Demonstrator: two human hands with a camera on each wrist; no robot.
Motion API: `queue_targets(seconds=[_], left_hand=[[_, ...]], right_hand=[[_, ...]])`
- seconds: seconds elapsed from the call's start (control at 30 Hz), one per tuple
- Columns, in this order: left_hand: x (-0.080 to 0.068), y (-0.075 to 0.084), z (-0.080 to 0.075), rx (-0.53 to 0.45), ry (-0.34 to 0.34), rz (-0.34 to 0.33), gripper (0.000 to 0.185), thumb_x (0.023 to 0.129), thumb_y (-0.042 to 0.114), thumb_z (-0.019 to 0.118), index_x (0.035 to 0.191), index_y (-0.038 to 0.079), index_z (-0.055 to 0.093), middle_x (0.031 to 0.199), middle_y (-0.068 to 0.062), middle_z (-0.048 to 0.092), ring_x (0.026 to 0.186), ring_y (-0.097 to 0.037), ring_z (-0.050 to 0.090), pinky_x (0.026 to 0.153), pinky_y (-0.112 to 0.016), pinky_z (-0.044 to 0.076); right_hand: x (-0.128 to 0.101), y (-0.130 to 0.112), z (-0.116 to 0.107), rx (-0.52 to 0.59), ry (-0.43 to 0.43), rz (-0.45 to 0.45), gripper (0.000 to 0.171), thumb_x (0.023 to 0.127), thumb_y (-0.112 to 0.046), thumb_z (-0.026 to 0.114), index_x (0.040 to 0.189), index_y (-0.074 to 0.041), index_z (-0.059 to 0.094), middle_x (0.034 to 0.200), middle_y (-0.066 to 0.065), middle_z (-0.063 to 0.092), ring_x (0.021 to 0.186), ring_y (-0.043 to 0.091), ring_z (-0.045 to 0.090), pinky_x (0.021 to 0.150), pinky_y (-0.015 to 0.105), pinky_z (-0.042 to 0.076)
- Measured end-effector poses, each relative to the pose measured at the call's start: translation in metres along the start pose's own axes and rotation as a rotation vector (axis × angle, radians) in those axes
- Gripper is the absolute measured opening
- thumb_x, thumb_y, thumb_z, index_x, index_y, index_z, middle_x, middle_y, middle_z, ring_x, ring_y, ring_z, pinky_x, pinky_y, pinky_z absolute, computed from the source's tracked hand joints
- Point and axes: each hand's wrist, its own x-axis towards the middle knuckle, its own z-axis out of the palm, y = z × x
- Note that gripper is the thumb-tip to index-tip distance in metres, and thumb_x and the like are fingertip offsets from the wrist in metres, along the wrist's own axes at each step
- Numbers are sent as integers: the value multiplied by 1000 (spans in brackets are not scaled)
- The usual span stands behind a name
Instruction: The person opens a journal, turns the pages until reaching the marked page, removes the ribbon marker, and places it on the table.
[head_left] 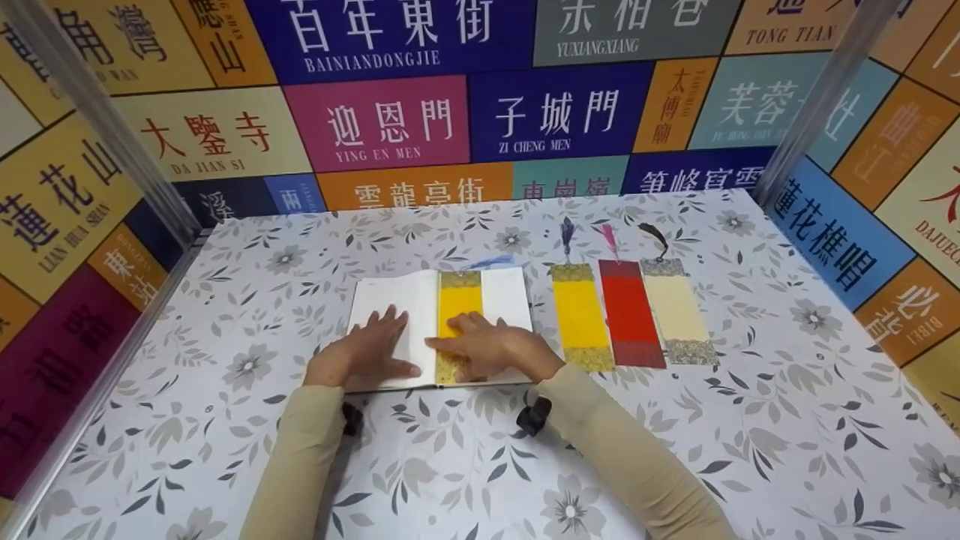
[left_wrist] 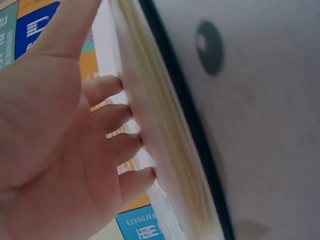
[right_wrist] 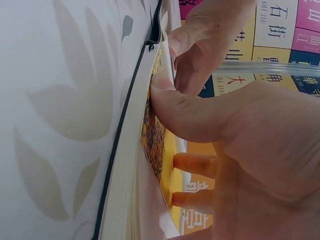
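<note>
Head view, book: an open notebook [head_left: 441,322] lies flat on the flowery table [head_left: 675,450], near the middle.
Head view, left hand: the left hand [head_left: 365,352] lies flat on the left page, fingers straight and a little spread, holding nothing.
Head view, right hand: the right hand [head_left: 491,349] rests on the yellow bookmark in the book [head_left: 459,304], fingers fairly straight, pressing it down at the fold between the pages.
Head view, count: one notebook, four bookmarks. One is in the book. Three lie side by side to its right: a second yellow bookmark [head_left: 581,315], a red bookmark [head_left: 631,313] and a cream bookmark [head_left: 676,309].
Left wrist view: the left hand [left_wrist: 75,150] has four straight fingertips touching the white page. The page edges and dark cover show beside them.
Right wrist view: the right hand [right_wrist: 230,115] has its thumb pressing on the patterned end of the bookmark. I cannot tell if the thumb pinches it or only pushes.
Doing it well: I think the strip should sit straight along the fold, with its tassel poking out at the top, while the left hand keeps the page from flipping.
</note>
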Motion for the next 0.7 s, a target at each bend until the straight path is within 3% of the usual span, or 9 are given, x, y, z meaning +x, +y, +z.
queue_targets(seconds=[0.27,0.7], left_hand=[[-1,-1,-2,-31,-27,14,103,91,56,64,162,10,6,168,-18,-8,156,-41,-4,127,-58,6],[-1,-3,3,-63,36,14,104,89,53,69,162,12,8,169,-18,-5,156,-43,-3,125,-62,5]], right_hand=[[1,1,2,27,11,1,69,101,-27,59,158,-42,23,170,11,10,158,35,2,123,68,9],[2,0,1,54,15,18,71,99,-25,62,157,-42,25,170,9,11,158,32,3,124,66,8]])
